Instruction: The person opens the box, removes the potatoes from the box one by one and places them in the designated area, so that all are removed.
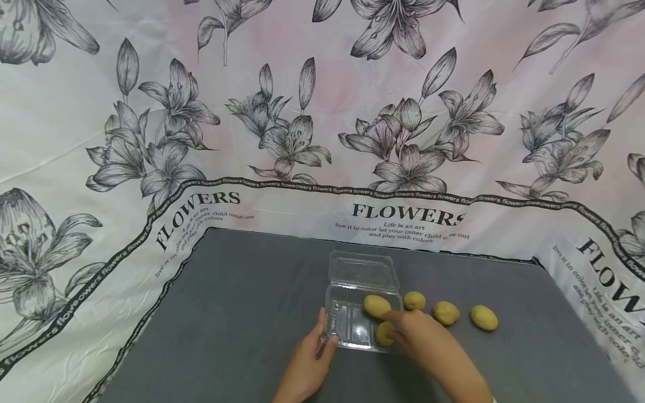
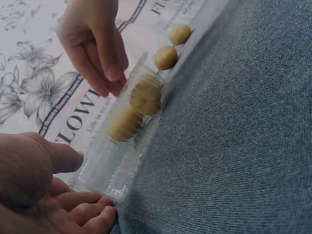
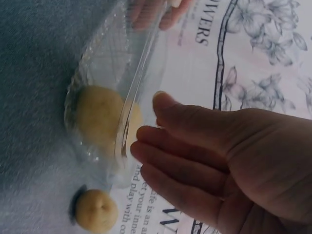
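Yellow fruits (image 1: 484, 317), possibly lemons; relaxed right hand (image 1: 420, 334) half-hides one, left hand (image 1: 308, 358) grips box (image 1: 345, 324)

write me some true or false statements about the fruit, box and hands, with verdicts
1. Two lemons are in the box. True.
2. The lid is shut. False: the lid stands open at the far side.
3. The left hand touches the box. True.
4. The right hand grips a lemon. False: the right hand is at the box but holds nothing.
5. The three loose lemons lie left of the box. False: they lie to its right.
6. The table is dark gray. True.
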Tool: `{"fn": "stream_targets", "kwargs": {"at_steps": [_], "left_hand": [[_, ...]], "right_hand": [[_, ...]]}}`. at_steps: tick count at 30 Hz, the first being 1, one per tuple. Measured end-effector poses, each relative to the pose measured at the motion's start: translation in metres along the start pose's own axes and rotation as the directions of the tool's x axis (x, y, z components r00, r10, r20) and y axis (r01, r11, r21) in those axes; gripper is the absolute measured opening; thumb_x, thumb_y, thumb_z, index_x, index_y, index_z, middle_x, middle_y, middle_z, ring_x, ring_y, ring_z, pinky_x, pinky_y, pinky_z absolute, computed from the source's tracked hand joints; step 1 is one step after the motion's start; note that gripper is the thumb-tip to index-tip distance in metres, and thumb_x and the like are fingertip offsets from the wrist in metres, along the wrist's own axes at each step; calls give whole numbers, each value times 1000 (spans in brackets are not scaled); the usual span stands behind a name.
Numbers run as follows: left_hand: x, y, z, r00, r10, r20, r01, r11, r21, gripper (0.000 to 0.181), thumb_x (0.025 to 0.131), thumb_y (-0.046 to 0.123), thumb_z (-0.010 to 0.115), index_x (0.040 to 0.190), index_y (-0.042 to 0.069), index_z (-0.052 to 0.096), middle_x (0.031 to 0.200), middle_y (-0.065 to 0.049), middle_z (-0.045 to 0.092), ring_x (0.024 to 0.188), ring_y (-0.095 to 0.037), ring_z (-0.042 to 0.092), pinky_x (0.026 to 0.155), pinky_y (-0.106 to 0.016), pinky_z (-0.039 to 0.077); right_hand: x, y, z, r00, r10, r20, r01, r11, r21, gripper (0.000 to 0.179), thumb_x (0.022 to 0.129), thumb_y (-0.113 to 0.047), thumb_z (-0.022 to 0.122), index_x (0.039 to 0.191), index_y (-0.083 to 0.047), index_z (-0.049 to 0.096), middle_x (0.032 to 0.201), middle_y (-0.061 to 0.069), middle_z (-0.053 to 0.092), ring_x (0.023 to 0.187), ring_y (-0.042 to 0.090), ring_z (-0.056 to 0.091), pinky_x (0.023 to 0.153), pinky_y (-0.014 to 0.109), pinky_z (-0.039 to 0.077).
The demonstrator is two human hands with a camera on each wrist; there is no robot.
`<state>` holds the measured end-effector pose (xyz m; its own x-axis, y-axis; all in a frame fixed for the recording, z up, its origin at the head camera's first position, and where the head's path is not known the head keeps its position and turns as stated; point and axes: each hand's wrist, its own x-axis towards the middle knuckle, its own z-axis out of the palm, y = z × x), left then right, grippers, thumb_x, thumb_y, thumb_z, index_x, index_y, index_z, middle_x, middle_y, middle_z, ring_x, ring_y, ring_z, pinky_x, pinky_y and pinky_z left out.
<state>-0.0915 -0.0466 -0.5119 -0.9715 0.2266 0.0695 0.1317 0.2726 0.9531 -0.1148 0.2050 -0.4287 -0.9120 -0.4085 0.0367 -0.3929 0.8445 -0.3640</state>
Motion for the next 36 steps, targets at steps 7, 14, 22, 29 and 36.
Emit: {"fn": "stream_targets", "kwargs": {"at_steps": [7, 14, 22, 29, 36], "left_hand": [[-2, 2, 1, 1000, 3, -3, -3, 1000, -9, 73, 110, 23, 60, 163, -8, 23, 162, -31, 36, 151, -43, 36, 117, -54, 41], [-2, 1, 1, 1000, 21, -10, -21, 1000, 6, 72, 109, 21, 61, 162, -10, 24, 161, -32, 39, 150, -44, 38, 115, -54, 43], [-3, 2, 0, 1000, 8, -10, -8, 1000, 11, 71, 110, 23, 60, 163, -8, 24, 162, -29, 38, 151, -42, 38, 115, -52, 44], [-2, 3, 1, 1000, 26, -6, -26, 999, 20, 71, 111, 25, 59, 163, -8, 24, 161, -29, 39, 149, -43, 39, 115, -53, 44], [-3, 2, 1, 1000, 24, -10, -24, 1000, 20, 71, 111, 25, 59, 163, -8, 26, 160, -30, 40, 148, -44, 41, 114, -53, 45]], "right_hand": [[4, -9, 11, 999, -35, -20, 33, 997, -69, 38, 90, -8, 81, 70, -19, 51, 60, -15, 25, 53, 1, 28, 46, 19, 27], [6, -17, 23, 998, 25, -60, -33, 991, -129, 40, 83, -3, 83, 68, -20, 49, 58, -12, 34, 52, 8, 34, 44, 25, 31], [11, -18, 26, 997, 5, -73, -15, 991, -134, 40, 72, -9, 92, 65, -21, 54, 60, -12, 47, 57, 8, 43, 48, 26, 40], [18, -17, 29, 998, 71, 0, -71, 996, -48, 32, 66, -8, 94, 69, -19, 64, 65, -11, 57, 60, 9, 48, 52, 31, 45], [23, -18, 31, 992, 115, 56, -113, 993, -41, 32, 71, -4, 93, 69, -16, 64, 64, -8, 55, 58, 13, 49, 50, 33, 46]]}}
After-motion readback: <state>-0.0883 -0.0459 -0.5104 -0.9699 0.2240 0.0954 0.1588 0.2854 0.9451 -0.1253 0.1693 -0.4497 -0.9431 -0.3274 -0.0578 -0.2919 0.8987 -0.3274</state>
